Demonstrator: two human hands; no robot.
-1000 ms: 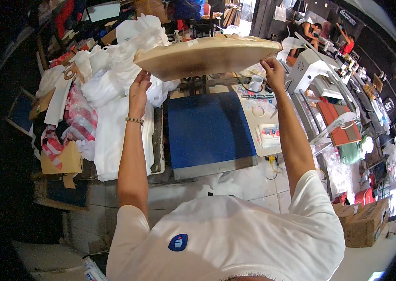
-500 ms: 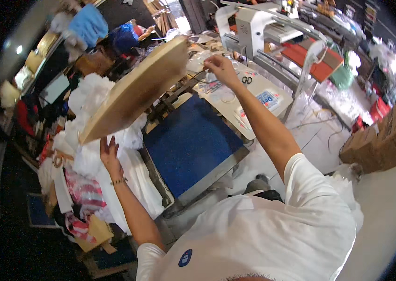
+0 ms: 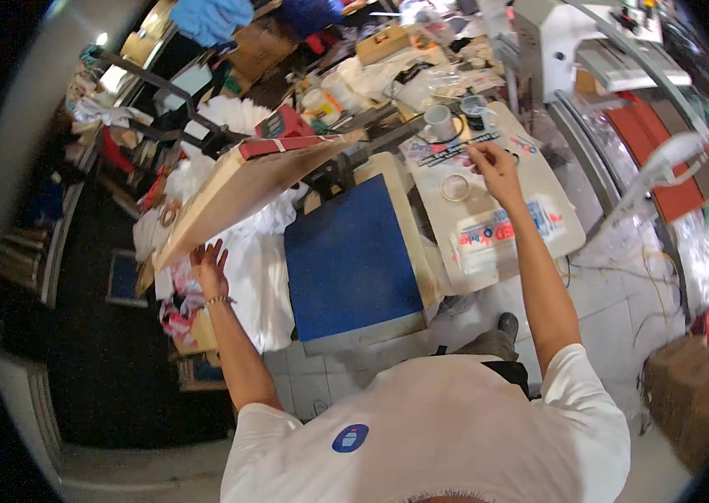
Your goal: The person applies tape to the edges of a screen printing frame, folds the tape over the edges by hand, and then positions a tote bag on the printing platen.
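Note:
My left hand (image 3: 210, 270) has its fingers spread just under the lower edge of a raised, tan-faced panel (image 3: 262, 176); whether they touch it I cannot tell. The panel tilts up beside a flat blue pad (image 3: 354, 264), like the lid of a heat press. Over a cream side table (image 3: 497, 260), my right hand (image 3: 501, 176) has its fingers curled together; anything between them is too small to make out. Close to its fingertips lie dark printed strips (image 3: 447, 155) and a roll of clear tape (image 3: 455, 188). A white mug (image 3: 438, 124) and a glass mug (image 3: 476, 111) stand beyond.
White cloth (image 3: 258, 293) is heaped left of the pad. A red control box (image 3: 283, 124) sits behind the panel. At right stands a metal frame machine (image 3: 572, 126) with a red board (image 3: 656, 159). Brown cartons (image 3: 681, 394) and loose cables lie on the tiled floor.
The view has shifted, bringing the mugs and the control box into clearer sight. My right hand has moved farther over the side table. My left hand stays by the panel's lower edge.

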